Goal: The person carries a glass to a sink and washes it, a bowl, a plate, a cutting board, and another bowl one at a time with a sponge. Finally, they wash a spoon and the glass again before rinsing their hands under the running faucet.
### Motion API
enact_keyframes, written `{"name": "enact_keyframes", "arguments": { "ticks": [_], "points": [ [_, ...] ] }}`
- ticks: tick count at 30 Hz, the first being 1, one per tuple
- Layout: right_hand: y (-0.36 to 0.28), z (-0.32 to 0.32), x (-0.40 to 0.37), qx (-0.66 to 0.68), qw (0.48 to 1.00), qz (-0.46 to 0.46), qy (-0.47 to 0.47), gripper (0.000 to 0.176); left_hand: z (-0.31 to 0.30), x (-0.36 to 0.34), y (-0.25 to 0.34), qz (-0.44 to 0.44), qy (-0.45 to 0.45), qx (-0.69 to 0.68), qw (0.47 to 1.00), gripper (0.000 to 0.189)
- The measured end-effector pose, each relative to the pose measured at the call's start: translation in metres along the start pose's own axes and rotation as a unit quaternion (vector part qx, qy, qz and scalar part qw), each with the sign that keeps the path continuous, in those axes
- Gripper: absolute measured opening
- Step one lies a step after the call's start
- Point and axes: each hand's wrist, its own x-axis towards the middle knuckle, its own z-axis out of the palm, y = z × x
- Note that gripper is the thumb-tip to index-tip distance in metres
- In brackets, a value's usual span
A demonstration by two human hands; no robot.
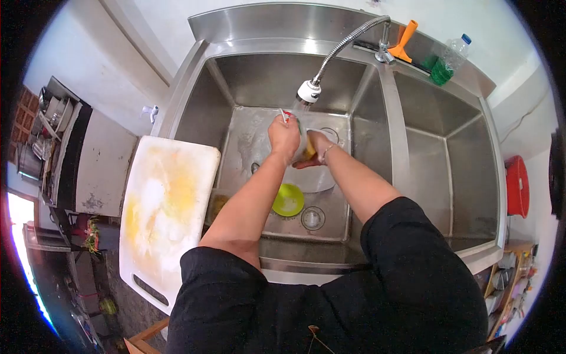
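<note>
My left hand point(284, 138) is closed around a pale item with red and green on it point(287, 116), just below the tap head; its kind is mostly hidden by my fingers. Close beside it, my right hand point(320, 147) is wrapped around a yellow sponge point(308, 151), pressed toward that item. Under both hands a white plate point(320, 180) lies in the left sink basin. A lime-green bowl point(288, 200) and a clear glass point(313, 218) sit nearer to me on the basin floor.
A white tap head point(308, 92) hangs on a flexible hose above my hands. A stained white cutting board point(168, 206) rests at the left rim. Behind the second basin point(427, 159) stand an orange squeegee point(404, 42) and a bottle of green liquid point(449, 62).
</note>
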Motion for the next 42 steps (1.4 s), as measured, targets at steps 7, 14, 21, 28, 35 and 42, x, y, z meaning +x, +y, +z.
{"name": "enact_keyframes", "arguments": {
  "ticks": [7, 14, 21, 28, 35, 42],
  "points": [
    [0.005, 0.034, 0.004, -0.004, 0.999, -0.015, -0.029, 0.037, -0.022, 0.0, -0.012, 0.103, -0.028, 0.18, 0.978, 0.019],
    [-0.008, 0.002, -0.008, -0.608, 0.758, -0.214, 0.098, 0.027, -0.025, -0.005, -0.04, 0.084, -0.133, 0.315, 0.936, 0.015],
    [0.081, -0.029, -0.002, -0.896, 0.39, -0.152, 0.149, 0.025, -0.038, -0.008, -0.083, 0.068, -0.138, 0.41, 0.899, 0.015],
    [0.087, -0.036, -0.005, -0.944, 0.215, -0.204, 0.144, 0.022, -0.036, -0.013, -0.098, 0.034, -0.193, 0.449, 0.872, 0.02],
    [0.054, -0.03, -0.013, -0.913, 0.302, -0.184, 0.204, 0.023, -0.031, -0.017, -0.103, -0.041, -0.237, 0.463, 0.853, 0.026],
    [0.011, -0.012, -0.017, -0.863, 0.345, -0.25, 0.27, 0.022, -0.027, -0.005, -0.121, -0.1, -0.34, 0.454, 0.817, 0.029]
  ]
}}
